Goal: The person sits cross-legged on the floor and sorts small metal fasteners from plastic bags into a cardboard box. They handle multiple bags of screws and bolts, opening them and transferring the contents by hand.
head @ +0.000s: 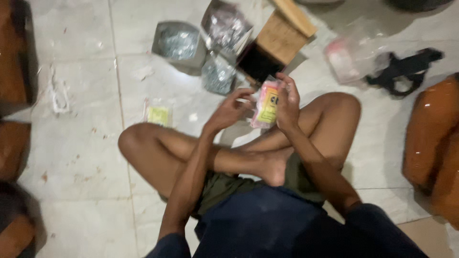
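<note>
I sit cross-legged on a pale tiled floor. My right hand [288, 102] grips a small clear packet with a pink and yellow label [267, 105], held upright above my knees. My left hand [231, 109] is at the packet's left edge, fingers pinching at its top corner. The picture is blurred, so what is inside the packet cannot be made out.
On the floor ahead lie clear bags of small metal parts [217, 74], a grey box of the same [179, 44], an open cardboard box [272, 45], a yellow-labelled packet [158, 114], a plastic bag [351, 55] and a black strap [404, 69]. Brown wooden furniture [432, 143] stands right and left.
</note>
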